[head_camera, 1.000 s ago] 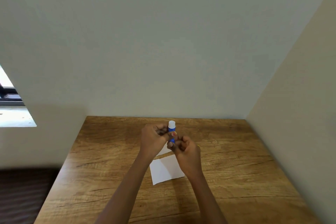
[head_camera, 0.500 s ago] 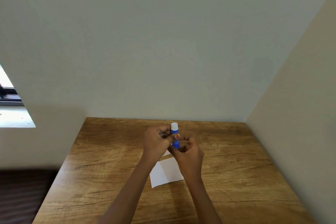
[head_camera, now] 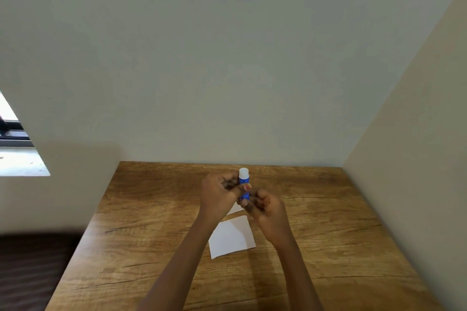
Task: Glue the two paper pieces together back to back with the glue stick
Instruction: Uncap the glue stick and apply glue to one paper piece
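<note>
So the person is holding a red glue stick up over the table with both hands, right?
Not quite. The glue stick is blue with a white top, not red. The head view shows the left hand and the right hand both holding it up over the wooden table.

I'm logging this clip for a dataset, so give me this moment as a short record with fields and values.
glue stick: blue, upright, held above the table
white cap: on the stick's top
left hand: grips the stick's upper body
right hand: grips its lower end
paper piece: white, flat on the table, nearer than the hands
second paper piece: mostly hidden behind the hands
table: wooden
stage: stick capped, papers not yet joined
</note>
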